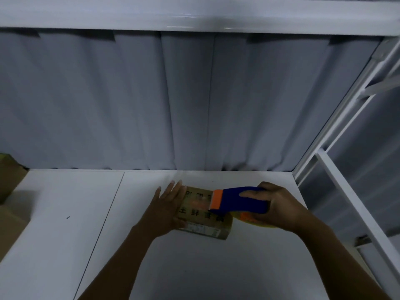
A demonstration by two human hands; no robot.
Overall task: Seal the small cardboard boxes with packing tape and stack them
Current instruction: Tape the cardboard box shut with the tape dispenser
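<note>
A small brown cardboard box (pixel 200 215) with black printed characters lies on the white table (pixel 194 267). My left hand (pixel 167 207) lies flat against the box's left side, fingers straight and pointing away from me. My right hand (pixel 273 207) grips a blue tape dispenser (pixel 242 199) with an orange blade end. The orange end rests over the right part of the box top. A yellowish tape roll (pixel 249 219) shows under the dispenser, partly hidden by my right hand.
Larger brown cardboard boxes (pixel 9 191) stand at the table's left edge. A grey curtain (pixel 173 100) hangs behind the table. A white metal frame (pixel 346 191) runs along the right side, with a white shelf overhead.
</note>
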